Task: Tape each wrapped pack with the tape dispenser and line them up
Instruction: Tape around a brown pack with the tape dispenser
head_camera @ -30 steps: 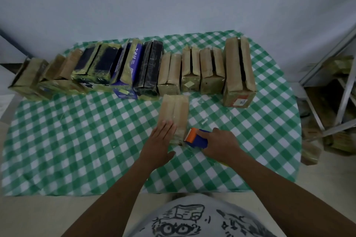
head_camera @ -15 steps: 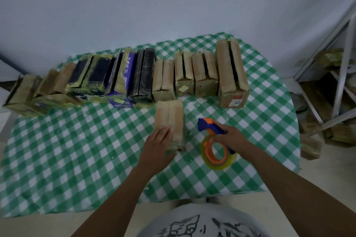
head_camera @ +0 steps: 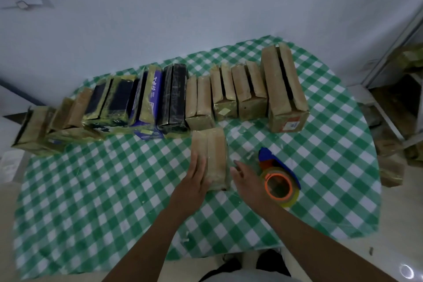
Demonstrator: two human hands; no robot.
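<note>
My left hand (head_camera: 198, 176) lies flat, fingers straight, on the near left half of the pack (head_camera: 216, 151). My right hand (head_camera: 247, 181) is empty and loosely spread just right of it; blur hides whether the fingertips touch the wrap. The dispenser (head_camera: 271, 165) lies on its side on the desk (head_camera: 114, 190), just past my right hand.

I judge the pack a stiff, fairly light block in brown paper, slick wherever tape covers it. I would take it by its two long sides.

My palm covers its near end, and clear tape barely shows. Beyond my hands stands the row (head_camera: 174, 98), its left end dim.
</note>
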